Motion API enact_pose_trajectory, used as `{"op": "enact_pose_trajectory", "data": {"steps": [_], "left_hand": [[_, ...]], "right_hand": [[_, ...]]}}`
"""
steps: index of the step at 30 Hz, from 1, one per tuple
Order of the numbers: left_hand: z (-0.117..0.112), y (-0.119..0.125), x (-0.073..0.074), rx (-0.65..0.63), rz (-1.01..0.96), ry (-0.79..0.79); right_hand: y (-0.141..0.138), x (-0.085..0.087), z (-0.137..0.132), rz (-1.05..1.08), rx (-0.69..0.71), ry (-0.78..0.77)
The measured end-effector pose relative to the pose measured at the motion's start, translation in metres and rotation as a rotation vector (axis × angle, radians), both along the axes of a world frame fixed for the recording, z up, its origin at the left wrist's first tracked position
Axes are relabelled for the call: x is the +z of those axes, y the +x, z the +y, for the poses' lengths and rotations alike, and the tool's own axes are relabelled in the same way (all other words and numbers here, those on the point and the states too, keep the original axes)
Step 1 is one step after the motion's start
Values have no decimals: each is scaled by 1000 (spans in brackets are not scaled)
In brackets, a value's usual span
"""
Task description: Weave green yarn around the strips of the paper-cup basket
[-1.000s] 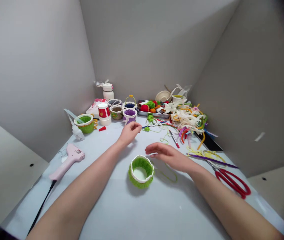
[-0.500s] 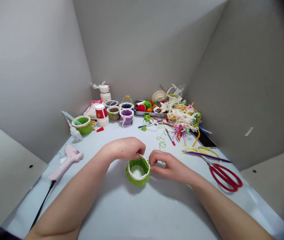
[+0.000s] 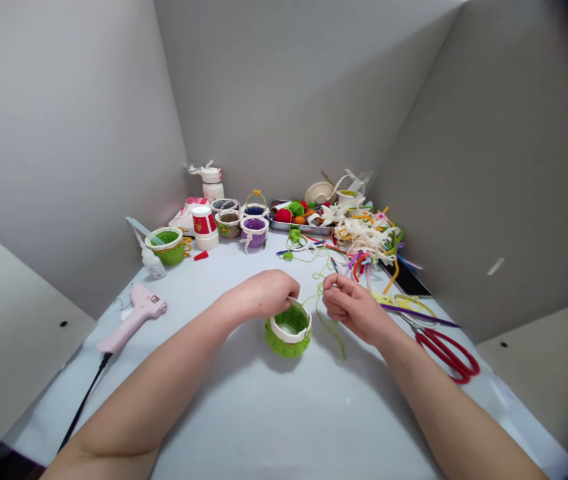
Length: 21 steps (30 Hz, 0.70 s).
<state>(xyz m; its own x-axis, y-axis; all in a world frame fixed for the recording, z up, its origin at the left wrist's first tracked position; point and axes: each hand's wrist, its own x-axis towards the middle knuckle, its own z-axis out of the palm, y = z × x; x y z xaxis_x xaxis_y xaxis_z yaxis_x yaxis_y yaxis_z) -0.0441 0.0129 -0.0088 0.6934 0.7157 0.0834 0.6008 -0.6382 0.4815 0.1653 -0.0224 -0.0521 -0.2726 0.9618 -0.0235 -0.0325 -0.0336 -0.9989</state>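
Observation:
A small green basket [image 3: 288, 345] with a white rim is near the middle of the table, its mouth tilted toward me. My left hand [image 3: 269, 293] is closed on the far side of its rim, fingertips partly hidden. To the right of the basket and apart from it, my right hand [image 3: 347, 303] has its fingers pinched together on thin green yarn [image 3: 337, 337]. One strand runs from the basket's rim toward that hand, and loose yarn dangles below and lies behind it.
A pink glue gun [image 3: 137, 317] with a black cord lies left. Red-handled scissors [image 3: 449, 357] lie right. Behind are small baskets [image 3: 254, 233], a tray of yarn balls [image 3: 301, 227], a heap of white strips [image 3: 364, 233] and a red-and-white cup [image 3: 205, 223]. Grey walls enclose the table.
My right hand has drawn away from the basket's rim, up and to the right, with green yarn. The basket and my left hand have shifted slightly right.

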Motion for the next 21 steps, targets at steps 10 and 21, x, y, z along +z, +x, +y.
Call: {"op": "enact_pose_trajectory", "data": {"steps": [10, 21], "left_hand": [[3, 0, -3, -99, -45, -41], [2, 7, -6, -99, -80, -47]], "right_hand": [[21, -10, 16, -494, 8, 246], [11, -1, 4, -327, 206, 334]]}}
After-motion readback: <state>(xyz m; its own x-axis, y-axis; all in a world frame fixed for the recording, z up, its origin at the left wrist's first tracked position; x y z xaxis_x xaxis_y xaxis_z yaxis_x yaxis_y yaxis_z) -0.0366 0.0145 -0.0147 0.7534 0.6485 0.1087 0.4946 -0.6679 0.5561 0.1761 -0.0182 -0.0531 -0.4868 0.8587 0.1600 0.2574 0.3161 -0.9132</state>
